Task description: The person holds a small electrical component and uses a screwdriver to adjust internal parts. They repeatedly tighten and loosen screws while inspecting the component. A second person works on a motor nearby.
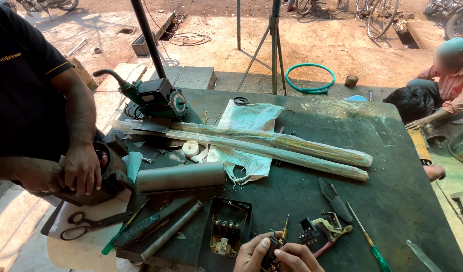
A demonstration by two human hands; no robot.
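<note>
Both hands are working at 6 o'clock, at the bench's near edge. L hand (252, 253) and R hand (298, 258) are pinching together around a small dark electrical part (272, 257), fingers curled tight on it; a yellow-handled screwdriver (285, 232) is sticking up from between them. Open black switch box (226, 226) is lying just at 10 o'clock of the hands, a small terminal block (308, 232) and red-handled pliers (329, 236) at 1 o'clock, and a green-handled screwdriver (370, 243) further at 3. Two long wrapped rolls (272, 143) are lying across bench centre. At 9 o'clock a co-worker's hands (80, 168) are gripping a motor part; scissors (88, 224) are lying just below them.
</note>
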